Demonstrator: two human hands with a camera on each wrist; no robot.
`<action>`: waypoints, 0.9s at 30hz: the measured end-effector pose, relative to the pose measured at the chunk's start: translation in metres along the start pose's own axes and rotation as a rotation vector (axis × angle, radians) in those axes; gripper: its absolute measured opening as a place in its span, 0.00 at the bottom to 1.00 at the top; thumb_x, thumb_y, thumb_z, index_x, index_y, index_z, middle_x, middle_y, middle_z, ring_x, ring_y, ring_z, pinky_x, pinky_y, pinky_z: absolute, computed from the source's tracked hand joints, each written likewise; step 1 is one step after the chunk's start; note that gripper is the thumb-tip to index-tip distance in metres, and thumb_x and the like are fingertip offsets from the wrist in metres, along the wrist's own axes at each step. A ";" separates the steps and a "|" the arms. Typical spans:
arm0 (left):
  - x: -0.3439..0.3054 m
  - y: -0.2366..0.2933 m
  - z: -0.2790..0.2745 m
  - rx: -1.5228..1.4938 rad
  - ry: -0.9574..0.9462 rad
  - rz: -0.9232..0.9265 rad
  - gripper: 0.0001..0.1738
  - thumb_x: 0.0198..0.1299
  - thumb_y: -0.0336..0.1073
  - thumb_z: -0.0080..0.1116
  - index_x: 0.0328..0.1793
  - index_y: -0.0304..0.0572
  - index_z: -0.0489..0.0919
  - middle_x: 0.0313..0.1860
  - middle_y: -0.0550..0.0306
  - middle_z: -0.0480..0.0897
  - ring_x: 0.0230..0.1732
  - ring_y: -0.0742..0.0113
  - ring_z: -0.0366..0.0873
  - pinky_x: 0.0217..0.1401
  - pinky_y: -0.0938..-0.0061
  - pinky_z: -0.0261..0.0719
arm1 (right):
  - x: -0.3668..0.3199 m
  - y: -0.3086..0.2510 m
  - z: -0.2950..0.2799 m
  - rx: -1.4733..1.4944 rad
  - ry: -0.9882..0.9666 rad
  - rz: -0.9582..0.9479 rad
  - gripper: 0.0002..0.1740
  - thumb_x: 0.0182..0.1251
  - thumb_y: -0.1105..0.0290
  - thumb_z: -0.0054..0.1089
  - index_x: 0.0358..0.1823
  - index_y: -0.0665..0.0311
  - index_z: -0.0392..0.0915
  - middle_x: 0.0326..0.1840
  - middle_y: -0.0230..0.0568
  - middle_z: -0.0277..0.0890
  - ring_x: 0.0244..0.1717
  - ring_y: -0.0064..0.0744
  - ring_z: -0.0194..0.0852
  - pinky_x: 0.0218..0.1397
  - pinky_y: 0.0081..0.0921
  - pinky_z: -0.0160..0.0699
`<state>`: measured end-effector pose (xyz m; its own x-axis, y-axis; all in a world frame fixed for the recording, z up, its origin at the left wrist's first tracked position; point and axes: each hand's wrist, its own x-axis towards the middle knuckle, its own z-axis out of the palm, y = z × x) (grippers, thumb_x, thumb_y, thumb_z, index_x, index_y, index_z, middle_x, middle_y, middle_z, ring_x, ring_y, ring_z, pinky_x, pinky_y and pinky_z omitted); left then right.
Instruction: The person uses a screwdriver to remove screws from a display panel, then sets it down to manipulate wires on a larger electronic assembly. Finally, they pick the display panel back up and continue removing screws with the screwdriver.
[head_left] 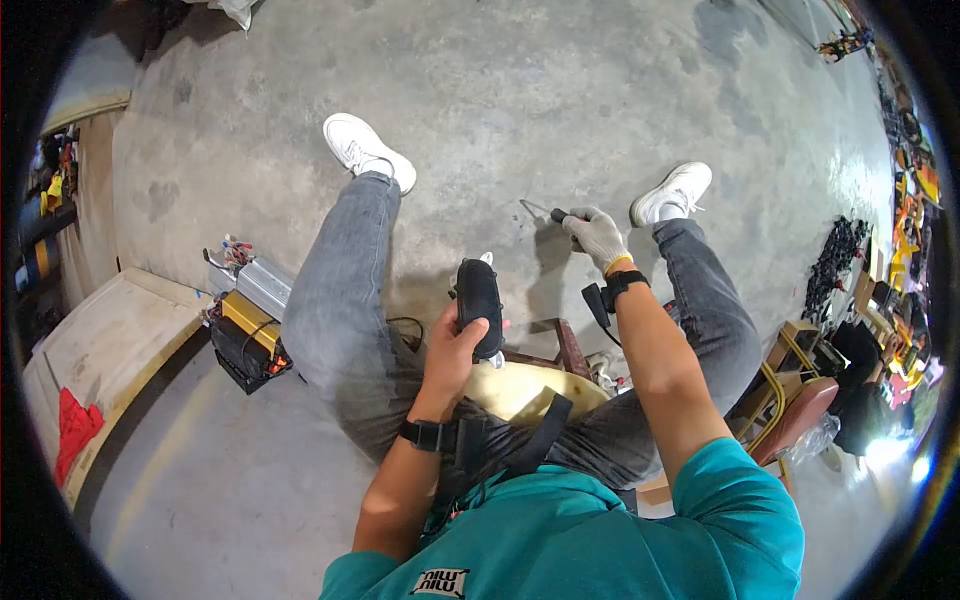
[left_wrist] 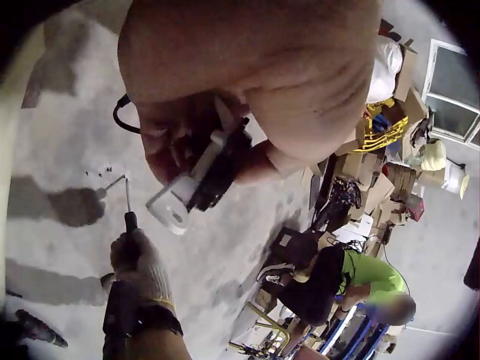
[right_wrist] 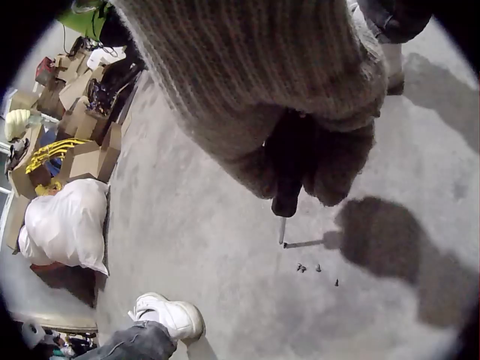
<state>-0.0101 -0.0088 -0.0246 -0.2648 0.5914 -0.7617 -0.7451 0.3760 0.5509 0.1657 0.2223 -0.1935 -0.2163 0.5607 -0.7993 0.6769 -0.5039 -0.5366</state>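
My bare left hand (head_left: pixel 450 352) grips a black oblong device (head_left: pixel 480 308), thumb across its face. Light-coloured tabs stick out at its ends; one tab (left_wrist: pixel 171 210) with a hole shows in the left wrist view. The gloved right hand (head_left: pixel 597 238) is curled round the black handle of a screwdriver (head_left: pixel 558 215), held out over the floor between the feet. In the right wrist view the screwdriver's shaft (right_wrist: pixel 282 229) points down; whether its tip touches the floor, I cannot tell. Several small screws (right_wrist: pixel 301 268) lie close to the tip.
A yellowish seat (head_left: pixel 530 388) is between my thighs. At the left stand a silver and yellow unit (head_left: pixel 252 322) and a pale panel (head_left: pixel 120 330). Boxes and a chair (head_left: pixel 805 415) are at the right. A person in a green top (left_wrist: pixel 371 277) bends over beyond.
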 end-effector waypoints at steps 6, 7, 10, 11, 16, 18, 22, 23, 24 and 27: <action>-0.002 0.000 0.006 -0.015 0.077 -0.038 0.24 0.69 0.27 0.54 0.69 0.31 0.64 0.55 0.48 0.80 0.49 0.56 0.86 0.49 0.68 0.85 | 0.000 -0.003 0.001 -0.008 0.003 0.000 0.24 0.57 0.59 0.69 0.46 0.74 0.83 0.27 0.38 0.79 0.26 0.26 0.77 0.31 0.26 0.77; -0.001 0.002 0.009 -0.042 0.129 -0.027 0.26 0.69 0.27 0.54 0.71 0.32 0.62 0.55 0.47 0.80 0.49 0.56 0.86 0.49 0.69 0.86 | 0.001 -0.003 0.001 0.013 0.002 -0.018 0.24 0.57 0.58 0.69 0.46 0.74 0.83 0.27 0.38 0.78 0.27 0.26 0.77 0.31 0.25 0.77; -0.003 0.005 0.010 -0.031 0.172 -0.017 0.26 0.69 0.26 0.53 0.72 0.32 0.61 0.55 0.46 0.80 0.48 0.55 0.87 0.48 0.68 0.86 | -0.007 -0.013 -0.005 -0.005 -0.019 -0.009 0.24 0.58 0.59 0.69 0.47 0.74 0.83 0.28 0.37 0.78 0.28 0.24 0.76 0.31 0.24 0.77; -0.002 0.008 0.010 0.007 0.162 -0.007 0.26 0.69 0.26 0.51 0.72 0.31 0.62 0.54 0.46 0.81 0.47 0.55 0.87 0.47 0.67 0.86 | -0.011 -0.021 -0.009 -0.002 -0.016 -0.021 0.24 0.58 0.59 0.69 0.47 0.74 0.83 0.28 0.37 0.78 0.28 0.24 0.76 0.31 0.24 0.77; 0.005 0.012 0.011 0.081 -0.070 0.077 0.24 0.68 0.26 0.52 0.70 0.32 0.70 0.51 0.47 0.82 0.45 0.60 0.86 0.47 0.70 0.85 | -0.056 -0.044 -0.031 0.041 -0.035 -0.124 0.24 0.60 0.60 0.67 0.50 0.74 0.82 0.32 0.36 0.78 0.29 0.22 0.75 0.35 0.22 0.78; 0.003 0.004 0.012 0.077 -0.077 0.033 0.16 0.70 0.27 0.53 0.62 0.33 0.79 0.48 0.51 0.84 0.44 0.64 0.86 0.47 0.73 0.84 | -0.092 -0.060 -0.043 0.036 -0.057 -0.157 0.23 0.63 0.63 0.64 0.54 0.74 0.80 0.32 0.33 0.77 0.30 0.21 0.74 0.36 0.20 0.78; 0.011 -0.009 0.008 0.155 -0.072 0.102 0.13 0.72 0.29 0.55 0.58 0.34 0.82 0.44 0.56 0.84 0.40 0.71 0.83 0.45 0.76 0.82 | -0.178 -0.089 -0.064 -0.012 -0.059 -0.275 0.24 0.64 0.67 0.62 0.58 0.75 0.78 0.36 0.35 0.78 0.33 0.21 0.76 0.39 0.20 0.78; 0.011 -0.011 0.007 0.152 -0.077 0.121 0.13 0.72 0.29 0.55 0.58 0.34 0.82 0.44 0.56 0.84 0.40 0.71 0.83 0.45 0.76 0.82 | -0.198 -0.091 -0.067 -0.007 -0.052 -0.297 0.25 0.64 0.66 0.63 0.59 0.74 0.78 0.37 0.35 0.78 0.35 0.21 0.76 0.41 0.20 0.78; 0.011 -0.015 0.006 0.197 -0.072 0.138 0.13 0.72 0.30 0.56 0.57 0.34 0.82 0.43 0.57 0.84 0.40 0.72 0.82 0.45 0.76 0.81 | -0.216 -0.090 -0.070 -0.011 -0.049 -0.313 0.25 0.64 0.66 0.63 0.59 0.74 0.78 0.37 0.35 0.78 0.35 0.21 0.76 0.41 0.20 0.78; 0.012 -0.018 0.004 0.254 -0.084 0.145 0.12 0.72 0.32 0.58 0.57 0.36 0.83 0.43 0.59 0.84 0.39 0.73 0.81 0.44 0.76 0.81 | -0.261 -0.080 -0.072 0.054 -0.050 -0.360 0.25 0.63 0.67 0.63 0.59 0.74 0.78 0.38 0.35 0.77 0.37 0.21 0.75 0.43 0.21 0.78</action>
<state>0.0023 -0.0055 -0.0425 -0.2978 0.7045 -0.6442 -0.5234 0.4438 0.7274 0.2187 0.1634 0.0778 -0.4687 0.6763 -0.5682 0.5135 -0.3149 -0.7983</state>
